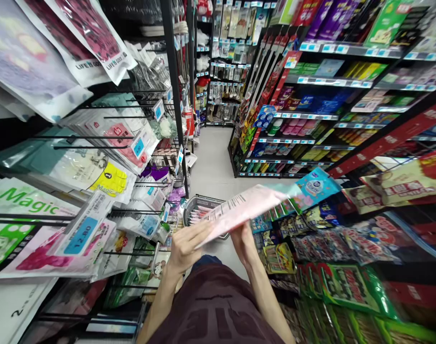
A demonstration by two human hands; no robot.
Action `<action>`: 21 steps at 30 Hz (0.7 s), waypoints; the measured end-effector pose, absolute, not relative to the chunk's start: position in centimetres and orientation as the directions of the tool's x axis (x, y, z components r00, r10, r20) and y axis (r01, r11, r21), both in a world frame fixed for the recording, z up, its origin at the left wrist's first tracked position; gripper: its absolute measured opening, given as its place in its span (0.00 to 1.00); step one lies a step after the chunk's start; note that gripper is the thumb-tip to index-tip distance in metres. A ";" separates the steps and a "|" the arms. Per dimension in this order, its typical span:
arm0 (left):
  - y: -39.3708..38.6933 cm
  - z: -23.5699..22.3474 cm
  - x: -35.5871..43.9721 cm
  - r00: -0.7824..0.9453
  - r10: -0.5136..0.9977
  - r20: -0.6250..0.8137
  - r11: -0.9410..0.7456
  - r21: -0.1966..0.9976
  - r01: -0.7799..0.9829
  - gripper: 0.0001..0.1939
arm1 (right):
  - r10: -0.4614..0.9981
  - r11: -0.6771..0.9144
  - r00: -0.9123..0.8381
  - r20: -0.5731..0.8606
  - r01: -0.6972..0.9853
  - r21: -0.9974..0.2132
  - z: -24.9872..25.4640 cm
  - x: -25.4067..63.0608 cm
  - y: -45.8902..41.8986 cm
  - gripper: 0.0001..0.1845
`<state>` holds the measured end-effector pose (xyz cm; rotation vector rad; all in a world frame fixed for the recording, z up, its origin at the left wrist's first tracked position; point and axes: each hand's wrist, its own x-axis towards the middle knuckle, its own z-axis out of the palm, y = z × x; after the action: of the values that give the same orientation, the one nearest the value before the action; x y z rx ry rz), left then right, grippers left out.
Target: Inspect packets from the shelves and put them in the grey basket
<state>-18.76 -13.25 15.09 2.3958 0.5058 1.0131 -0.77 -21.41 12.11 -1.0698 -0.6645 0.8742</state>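
I hold a flat pink packet [245,206] with printed text in front of my chest, tilted up to the right. My left hand [187,246] grips its lower left edge, fingers closed under it. My right hand [244,243] supports it from below near the middle, fingers curled on the packet. Just beyond the packet a grey shopping basket [196,206] with several pink packets in it stands on the aisle floor.
Hooks with hanging packets and a 12.80 price tag [81,235] crowd the left rack. Shelves of packaged goods [311,119] line the right, with green packets [343,286] low down. The pale aisle floor [212,157] runs ahead to a far display.
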 end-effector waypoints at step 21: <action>-14.4 15.8 -17.3 0.534 0.829 0.166 -0.303 0.936 0.180 0.42 | 0.557 0.245 0.831 0.020 -0.141 -0.959 10.2 2.3 -24.1 0.32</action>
<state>-17.27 -14.37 15.83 1.7884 0.8394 0.8261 2.31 -24.08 10.15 -1.2390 -0.3952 0.4931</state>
